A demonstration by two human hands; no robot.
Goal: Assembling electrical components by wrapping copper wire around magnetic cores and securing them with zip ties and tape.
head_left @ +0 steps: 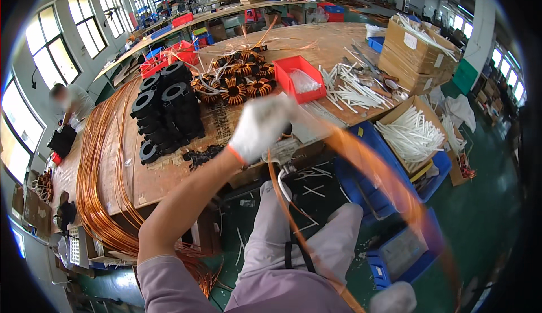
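Observation:
My left hand [264,122], in a white glove with an orange cuff edge, is closed over the table's front edge. Its fingers are partly blurred, and copper wire [389,180] sweeps away from them to the right in a smeared arc. Below that hand sits a small metal fixture [284,154] with a dark round piece partly hidden behind the glove. Another length of copper wire [288,214] hangs from there across my lap, beside a short white tube [280,184]. Low on the right, my right hand [393,298] is a blurred white glove whose fingers cannot be made out.
Black ring cores [172,101] stand stacked on the table, near copper-wound toroids [233,90]. A red bin [299,79], loose white tubes [355,90] and a carton of tubes [411,135] lie rightward. Blue bins [406,251] stand below. Long copper wires [93,172] cover the left side.

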